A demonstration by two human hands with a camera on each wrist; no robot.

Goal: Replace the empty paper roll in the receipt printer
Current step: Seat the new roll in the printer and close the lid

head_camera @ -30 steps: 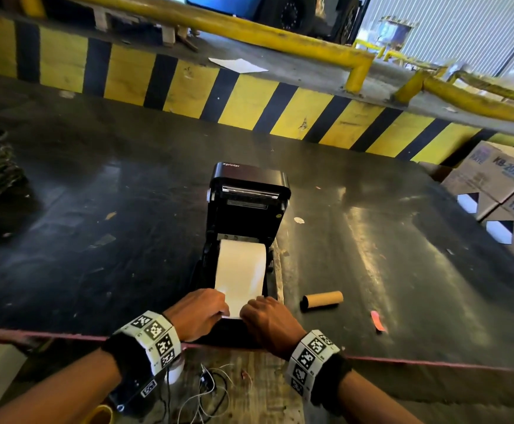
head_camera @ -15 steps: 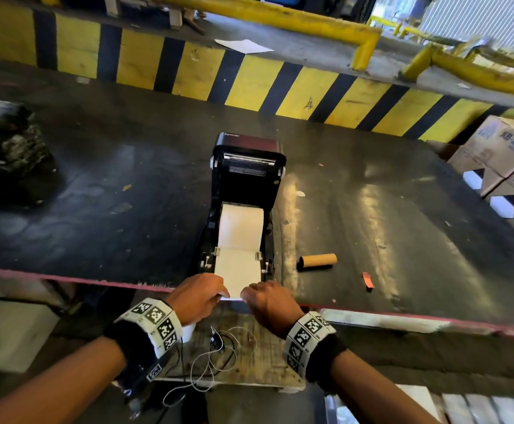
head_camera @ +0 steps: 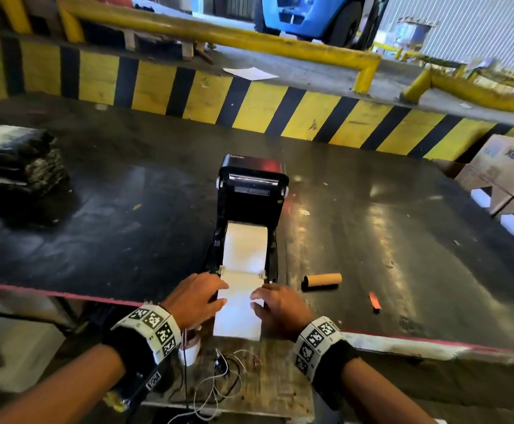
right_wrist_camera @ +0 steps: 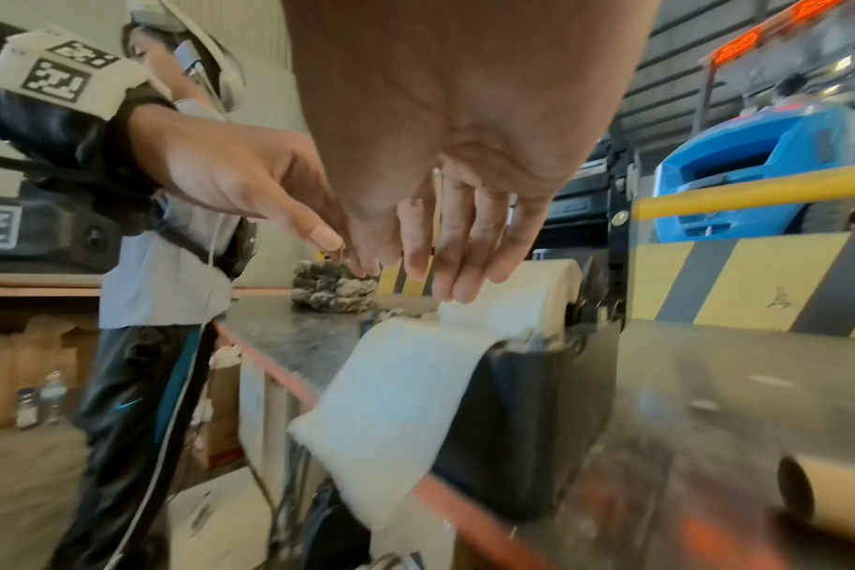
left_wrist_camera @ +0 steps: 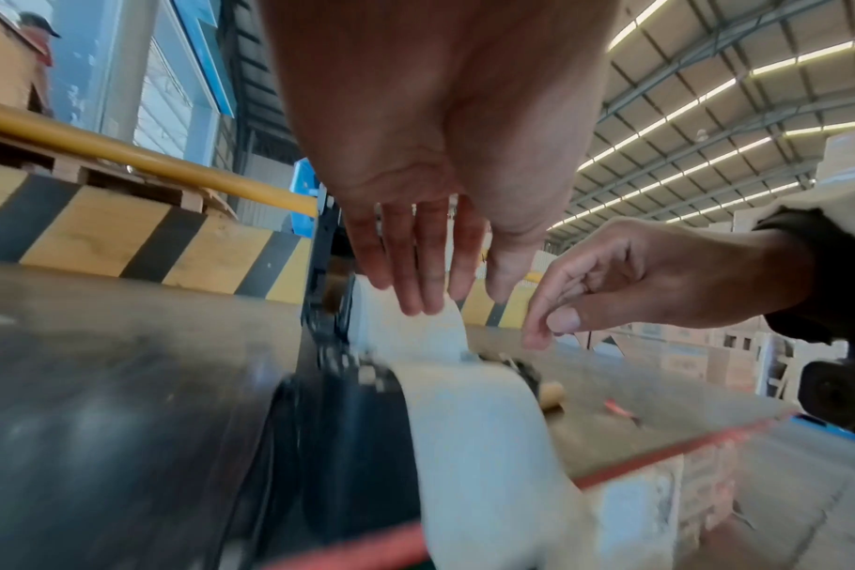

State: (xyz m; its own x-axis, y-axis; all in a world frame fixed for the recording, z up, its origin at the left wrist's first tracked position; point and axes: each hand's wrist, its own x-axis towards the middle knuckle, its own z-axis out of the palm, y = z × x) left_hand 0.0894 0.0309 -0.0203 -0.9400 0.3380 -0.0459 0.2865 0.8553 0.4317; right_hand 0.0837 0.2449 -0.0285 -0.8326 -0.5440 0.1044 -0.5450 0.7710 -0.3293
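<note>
The black receipt printer [head_camera: 253,194] stands near the table's front edge with its lid raised. A white paper roll [head_camera: 245,243] sits in its bay. A paper strip [head_camera: 238,316] runs from the roll over the printer's front and hangs past the table edge. My left hand [head_camera: 215,296] lies at the strip's left edge, fingers [left_wrist_camera: 416,293] straight. My right hand [head_camera: 258,298] is at the right edge, and its straight fingertips [right_wrist_camera: 457,293] touch the paper by the roll. Neither hand grips anything. The empty cardboard core [head_camera: 321,281] lies on the table, right of the printer.
A red scrap [head_camera: 374,300] lies right of the core. A dark bundle [head_camera: 20,172] sits far left and cardboard boxes [head_camera: 506,175] far right. A yellow-and-black striped barrier [head_camera: 249,102] runs behind the table. Below the front edge is a wooden board [head_camera: 274,390] with loose cables.
Both hands pulled the paper's end towards me over the table edge, then let it go. They now sit further up the strip, near the printer's front. The strip hangs free.
</note>
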